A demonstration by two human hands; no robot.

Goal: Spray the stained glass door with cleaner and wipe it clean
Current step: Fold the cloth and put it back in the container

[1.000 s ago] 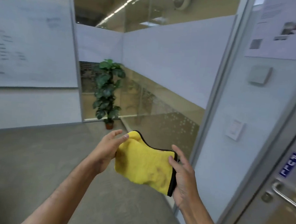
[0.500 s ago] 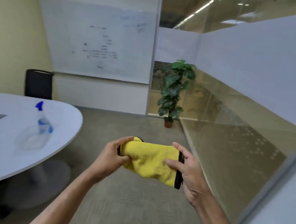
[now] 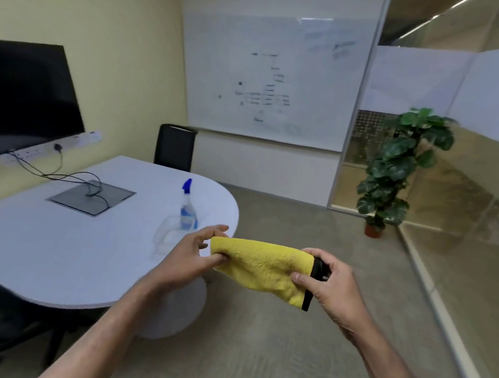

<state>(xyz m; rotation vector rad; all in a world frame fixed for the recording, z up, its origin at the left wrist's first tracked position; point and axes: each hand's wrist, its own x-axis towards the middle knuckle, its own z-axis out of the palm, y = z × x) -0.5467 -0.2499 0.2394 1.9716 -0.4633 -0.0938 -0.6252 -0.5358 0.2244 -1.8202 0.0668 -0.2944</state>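
A folded yellow cloth with a black edge is stretched between both hands at chest height. My left hand pinches its left end between thumb and fingers. My right hand grips the right, black-edged end. A clear spray bottle with a blue nozzle stands upright on the white table, just beyond my left hand, beside a clear plastic tray. The glass door is out of view; only the glass partition wall runs along the right.
A dark screen hangs on the left wall with cables trailing onto the table. A black chair stands behind the table, under a whiteboard. A potted plant stands by the glass wall. Grey floor lies ahead.
The view has swung left, away from the door, bringing the table, spray bottle and screen into sight. Both hands kept hold of the cloth and pulled it flatter.
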